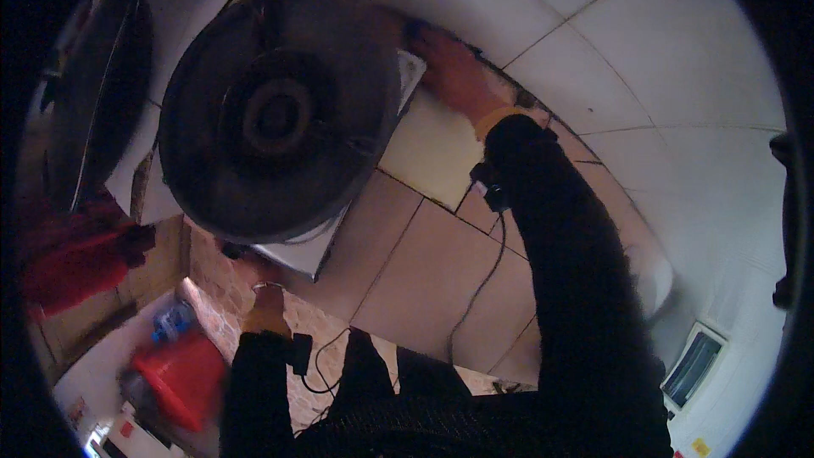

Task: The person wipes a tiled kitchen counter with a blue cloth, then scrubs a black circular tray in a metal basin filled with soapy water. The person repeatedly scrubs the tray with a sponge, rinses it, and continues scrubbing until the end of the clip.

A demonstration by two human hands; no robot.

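A single-burner gas stove [301,259] with a shiny metal base sits tilted across the tiled counter. On top is a wide dark round pan with a raised ring [277,115] in its middle. My left hand [254,270] grips the base's near edge, beside a small dark knob; its fingertips are hidden under the stove. My right hand [458,75] holds the far right side, close to the wall, with its fingers partly lost in shadow behind the pan. Both wrists carry small black devices with cables.
A pale yellow tile [437,153] lies among pinkish counter tiles [415,263]. White wall tiles [593,42] rise along the far right. At left stand a large dark round lid or pan [102,102] and red items [80,267]. A red container [182,373] is lower left.
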